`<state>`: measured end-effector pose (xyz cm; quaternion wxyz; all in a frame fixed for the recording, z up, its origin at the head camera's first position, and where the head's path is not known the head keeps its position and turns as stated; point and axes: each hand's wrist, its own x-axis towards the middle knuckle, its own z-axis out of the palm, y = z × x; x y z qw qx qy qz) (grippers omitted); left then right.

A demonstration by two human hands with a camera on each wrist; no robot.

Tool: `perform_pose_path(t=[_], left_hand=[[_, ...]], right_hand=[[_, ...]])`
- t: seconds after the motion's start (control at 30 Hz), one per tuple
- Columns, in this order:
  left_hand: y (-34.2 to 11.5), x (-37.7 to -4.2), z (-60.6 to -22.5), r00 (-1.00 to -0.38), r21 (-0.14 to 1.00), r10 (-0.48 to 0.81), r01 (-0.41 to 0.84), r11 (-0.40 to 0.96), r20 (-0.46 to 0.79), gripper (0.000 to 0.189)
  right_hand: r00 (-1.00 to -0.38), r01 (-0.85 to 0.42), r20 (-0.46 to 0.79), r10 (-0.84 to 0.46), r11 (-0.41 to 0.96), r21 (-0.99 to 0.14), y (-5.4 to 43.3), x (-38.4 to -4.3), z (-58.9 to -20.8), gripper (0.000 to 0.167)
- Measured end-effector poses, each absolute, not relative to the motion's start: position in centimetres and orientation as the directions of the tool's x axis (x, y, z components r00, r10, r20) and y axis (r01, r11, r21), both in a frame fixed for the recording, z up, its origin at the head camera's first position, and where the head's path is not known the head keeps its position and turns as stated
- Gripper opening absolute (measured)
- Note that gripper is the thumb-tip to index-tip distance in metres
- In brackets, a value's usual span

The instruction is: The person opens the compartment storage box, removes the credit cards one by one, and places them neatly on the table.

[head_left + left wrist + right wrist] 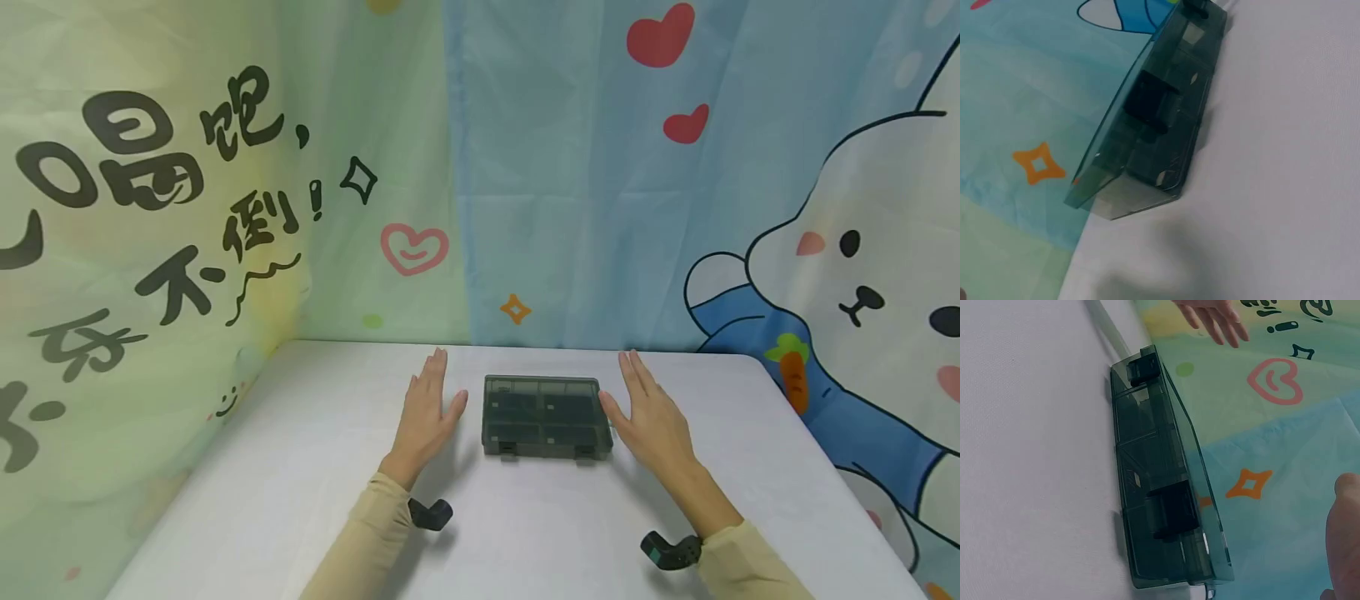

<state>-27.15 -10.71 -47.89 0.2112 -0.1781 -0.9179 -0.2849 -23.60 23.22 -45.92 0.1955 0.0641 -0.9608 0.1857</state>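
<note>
A translucent dark green plastic organizer box lies with its lid down on the white table, its two front latches facing me. Divided compartments show through the lid. To its left, my left hand is held with straight fingers, thumb spread, a gap between it and the box. On the other side my right hand points forward with fingers extended, its thumb tip right at the box's right edge in the head view. Neither hand holds anything. The left wrist view shows the box's end wall from close by.
The white table reaches back to a printed fabric backdrop with hearts, lettering and a cartoon rabbit. Small black wrist cameras are worn on the left and right wrists.
</note>
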Motion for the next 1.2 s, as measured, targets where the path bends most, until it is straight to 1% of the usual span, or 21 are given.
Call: perform_pose_path(t=[0.07, 0.23, 0.37, 0.47, 0.6, 0.77, 0.9, 1.0, 1.13, 1.2], left_hand=[[-10.5, -27.2, -48.3, -0.865, 0.477, 0.201, 0.431, 0.766, 0.459, 0.071], [-10.0, -27.3, -49.4, -0.875, 0.542, 0.210, 0.442, 0.714, 0.437, 0.072], [-9.5, -27.5, -50.1, -0.890, 0.583, 0.236, 0.437, 0.686, 0.390, 0.074], [-9.2, -27.6, -50.6, -0.889, 0.610, 0.271, 0.452, 0.651, 0.370, 0.076], [-8.9, -27.7, -51.1, -0.883, 0.651, 0.326, 0.469, 0.596, 0.337, 0.079], [-8.7, -27.8, -51.8, -0.897, 0.711, 0.356, 0.430, 0.557, 0.264, 0.083], [-8.7, -27.8, -52.5, -0.904, 0.734, 0.363, 0.402, 0.547, 0.224, 0.087], [-8.9, -27.8, -53.0, -0.909, 0.749, 0.371, 0.379, 0.544, 0.190, 0.093], [-9.1, -27.8, -53.4, -0.904, 0.755, 0.401, 0.364, 0.546, 0.147, 0.106], [-9.2, -27.9, -53.5, -0.897, 0.753, 0.418, 0.372, 0.542, 0.143, 0.112]], right_hand=[[-0.917, -0.194, 0.395, -0.049, 0.921, -0.337, 23.2, -23.6, -46.2, 0.073], [-0.933, -0.185, 0.359, -0.035, 0.901, -0.392, 23.2, -23.7, -47.0, 0.073], [-0.948, -0.170, 0.317, -0.023, 0.880, -0.444, 23.1, -23.6, -47.5, 0.073], [-0.957, -0.159, 0.289, -0.019, 0.869, -0.468, 23.1, -23.5, -47.9, 0.074], [-0.966, -0.145, 0.256, -0.018, 0.863, -0.484, 23.2, -23.6, -48.7, 0.076], [-0.974, -0.132, 0.227, -0.019, 0.859, -0.494, 23.3, -23.7, -49.4, 0.078], [-0.978, -0.131, 0.206, -0.029, 0.854, -0.503, 23.3, -23.7, -50.0, 0.079], [-0.980, -0.135, 0.195, -0.038, 0.848, -0.513, 23.2, -23.7, -50.4, 0.081], [-0.983, -0.133, 0.178, -0.043, 0.837, -0.531, 23.1, -23.7, -50.8, 0.082], [-0.988, -0.122, 0.151, -0.046, 0.828, -0.547, 23.1, -23.6, -50.8, 0.084]])
